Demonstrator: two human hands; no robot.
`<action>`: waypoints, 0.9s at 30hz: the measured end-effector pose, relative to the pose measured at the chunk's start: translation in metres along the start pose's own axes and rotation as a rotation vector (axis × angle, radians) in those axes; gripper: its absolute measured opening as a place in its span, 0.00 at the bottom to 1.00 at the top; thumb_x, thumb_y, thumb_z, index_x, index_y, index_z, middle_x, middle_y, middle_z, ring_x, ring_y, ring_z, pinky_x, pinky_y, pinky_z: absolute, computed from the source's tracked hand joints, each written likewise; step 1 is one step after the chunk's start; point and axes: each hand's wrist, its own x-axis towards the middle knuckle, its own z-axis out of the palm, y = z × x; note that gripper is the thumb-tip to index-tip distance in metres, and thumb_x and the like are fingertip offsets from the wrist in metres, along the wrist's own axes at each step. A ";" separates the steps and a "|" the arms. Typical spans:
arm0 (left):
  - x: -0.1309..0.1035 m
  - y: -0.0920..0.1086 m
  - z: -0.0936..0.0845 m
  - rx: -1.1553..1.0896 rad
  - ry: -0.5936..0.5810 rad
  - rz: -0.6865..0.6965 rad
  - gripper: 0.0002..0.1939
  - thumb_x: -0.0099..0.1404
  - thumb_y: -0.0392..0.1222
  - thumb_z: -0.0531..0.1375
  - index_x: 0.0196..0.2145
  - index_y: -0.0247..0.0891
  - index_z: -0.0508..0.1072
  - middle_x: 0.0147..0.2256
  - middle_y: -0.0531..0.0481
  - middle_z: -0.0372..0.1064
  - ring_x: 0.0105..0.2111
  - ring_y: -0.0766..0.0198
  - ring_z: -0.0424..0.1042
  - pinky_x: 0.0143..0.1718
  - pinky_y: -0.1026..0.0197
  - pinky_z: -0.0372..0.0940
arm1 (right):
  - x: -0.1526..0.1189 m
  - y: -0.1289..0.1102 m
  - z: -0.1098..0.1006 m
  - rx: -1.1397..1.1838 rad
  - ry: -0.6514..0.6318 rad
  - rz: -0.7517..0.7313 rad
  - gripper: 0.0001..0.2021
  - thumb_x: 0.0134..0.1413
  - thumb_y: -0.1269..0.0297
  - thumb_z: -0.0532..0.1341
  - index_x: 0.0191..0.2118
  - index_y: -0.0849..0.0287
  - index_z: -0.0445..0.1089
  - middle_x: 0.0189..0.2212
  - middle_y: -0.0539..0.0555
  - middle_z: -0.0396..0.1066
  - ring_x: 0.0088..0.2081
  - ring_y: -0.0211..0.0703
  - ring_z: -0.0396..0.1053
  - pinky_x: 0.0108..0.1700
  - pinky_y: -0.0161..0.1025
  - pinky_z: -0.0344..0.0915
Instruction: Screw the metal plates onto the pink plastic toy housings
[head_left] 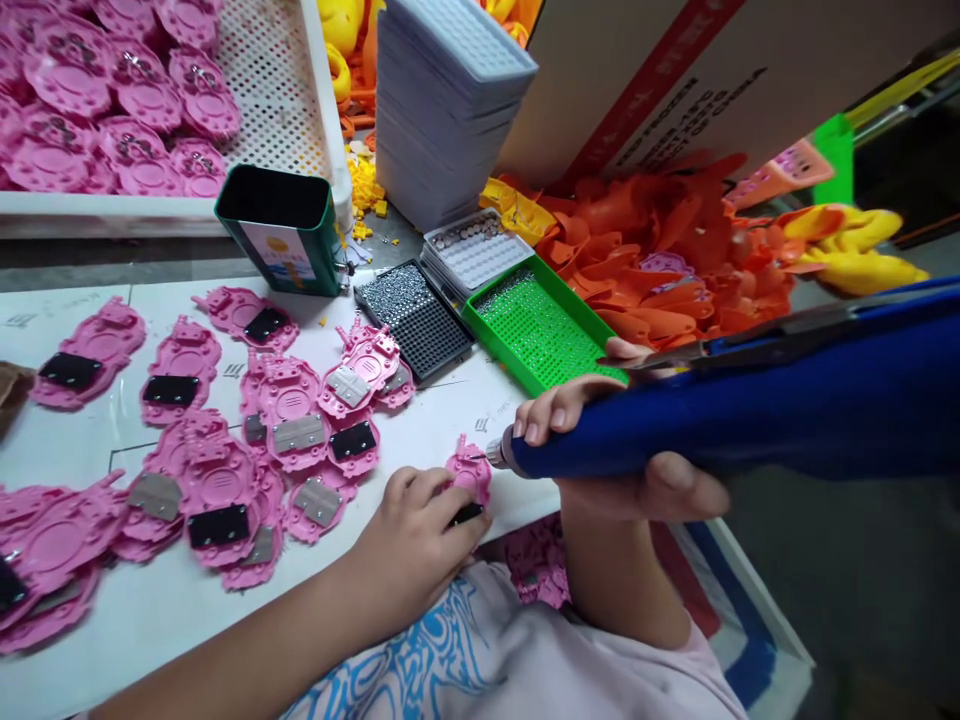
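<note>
My right hand [600,440] is wrapped round a blue electric screwdriver [697,400], held level with its tip pointing left. The bit meets the upper part of a pink plastic shell [470,462] at the table's front edge. My left hand [416,530] presses on that shell, its fingers over the lower half and partly hiding a black cover plate. Left of my hands lie many similar pink shells [289,400], some stacked, with black or silver plates screwed on.
A green screw tray [525,375] and a black one [457,350] stand behind my hands. Beyond are a green tin [322,250], a tall stack of white trays [442,120], orange parts [637,250] and a white crate [330,130] of pink shells. A cardboard box [750,80] is behind.
</note>
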 end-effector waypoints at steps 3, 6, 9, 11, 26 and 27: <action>-0.001 0.000 0.000 0.006 -0.008 0.005 0.13 0.62 0.39 0.59 0.46 0.42 0.71 0.43 0.49 0.71 0.47 0.55 0.62 0.43 0.51 0.53 | -0.001 0.004 -0.001 -0.008 -0.008 -0.026 0.20 0.45 0.54 0.64 0.45 0.52 0.69 0.24 0.49 0.69 0.24 0.42 0.68 0.28 0.43 0.67; -0.002 0.000 0.001 0.019 0.000 0.006 0.13 0.62 0.39 0.60 0.46 0.43 0.71 0.43 0.50 0.71 0.47 0.55 0.62 0.43 0.51 0.53 | -0.003 0.007 0.000 -0.022 0.001 -0.036 0.15 0.45 0.54 0.64 0.40 0.53 0.70 0.25 0.49 0.69 0.24 0.41 0.68 0.28 0.42 0.66; -0.002 0.001 0.002 0.023 0.008 0.001 0.13 0.62 0.40 0.60 0.46 0.43 0.71 0.42 0.50 0.71 0.47 0.56 0.62 0.43 0.51 0.53 | -0.005 0.007 0.002 -0.020 -0.006 -0.028 0.14 0.45 0.54 0.64 0.38 0.54 0.70 0.25 0.50 0.68 0.24 0.41 0.68 0.28 0.42 0.66; -0.002 0.002 0.003 0.020 0.009 -0.003 0.13 0.63 0.40 0.59 0.46 0.43 0.71 0.42 0.50 0.71 0.46 0.56 0.62 0.43 0.51 0.53 | -0.006 0.007 0.004 -0.047 -0.025 -0.037 0.17 0.45 0.55 0.64 0.42 0.54 0.70 0.25 0.50 0.68 0.24 0.41 0.68 0.28 0.42 0.65; -0.001 0.001 0.002 0.003 -0.011 -0.005 0.12 0.66 0.40 0.56 0.47 0.43 0.70 0.45 0.49 0.71 0.47 0.55 0.62 0.42 0.51 0.53 | -0.004 0.011 0.012 -0.172 -0.166 -0.081 0.22 0.46 0.50 0.64 0.47 0.54 0.68 0.24 0.49 0.67 0.23 0.41 0.67 0.26 0.42 0.67; -0.001 0.001 0.002 0.005 -0.008 -0.002 0.12 0.66 0.40 0.56 0.47 0.43 0.70 0.45 0.49 0.71 0.46 0.55 0.63 0.42 0.51 0.53 | -0.003 0.012 0.011 -0.157 -0.163 -0.072 0.22 0.46 0.51 0.65 0.47 0.53 0.68 0.24 0.49 0.68 0.23 0.41 0.67 0.27 0.42 0.67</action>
